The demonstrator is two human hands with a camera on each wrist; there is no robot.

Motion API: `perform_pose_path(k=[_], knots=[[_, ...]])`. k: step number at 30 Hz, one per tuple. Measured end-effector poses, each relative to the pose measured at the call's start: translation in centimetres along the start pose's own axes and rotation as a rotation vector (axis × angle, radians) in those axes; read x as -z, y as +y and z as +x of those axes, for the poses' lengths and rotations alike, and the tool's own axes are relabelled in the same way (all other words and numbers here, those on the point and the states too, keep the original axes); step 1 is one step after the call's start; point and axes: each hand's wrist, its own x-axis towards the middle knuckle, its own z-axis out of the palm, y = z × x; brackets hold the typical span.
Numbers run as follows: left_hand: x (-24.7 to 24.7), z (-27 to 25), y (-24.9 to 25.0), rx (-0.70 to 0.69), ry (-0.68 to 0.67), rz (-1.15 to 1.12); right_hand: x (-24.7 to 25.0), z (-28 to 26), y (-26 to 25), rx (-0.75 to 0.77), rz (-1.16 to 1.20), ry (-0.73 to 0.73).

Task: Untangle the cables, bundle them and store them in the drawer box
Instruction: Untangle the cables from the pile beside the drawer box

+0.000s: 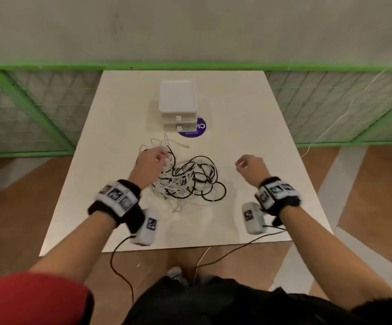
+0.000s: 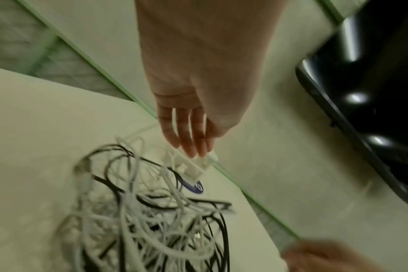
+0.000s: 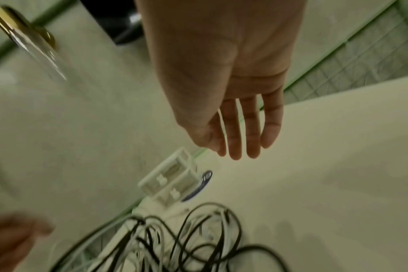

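Note:
A tangle of black and white cables lies in the middle of the white table. Behind it stands a small white drawer box with two shut drawers. My left hand hovers over the tangle's left side, fingers straight and holding nothing. Over bare table to the right of the tangle is my right hand, also with straight fingers and nothing in it.
A round blue sticker lies on the table beside the drawer box. One white cable end trails toward the box. A green mesh fence runs behind and beside the table. Wooden floor surrounds it.

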Motion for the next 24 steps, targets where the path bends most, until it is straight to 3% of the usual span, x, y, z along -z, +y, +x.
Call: perform_pose_path(k=[4,7,10,17,24], knots=[[-4.8,2.3,1.4,-0.112,-0.167,0.126,-4.7,2.5,-3.0,-0.127,-0.030,-0.161],[-6.8,3.8,0.0,-0.078,-0.314,0.186,-6.8,3.3,-3.0,-0.229,-0.071,-0.180],[-7.7,4.5,-0.7,-0.066,-0.397,0.175,-8.1,3.5,-3.0,-0.223,-0.136,-0.192],[-8.7,5.1,-1.4,-0.041,-0.493,0.143,-9.2,3.4,-3.2,-0.200,-0.155,-0.187],[-8.7,5.1,-2.8,-0.146,-0.441,0.171,-8.6,2.7,-3.0,-0.080,0.241,-0.026]])
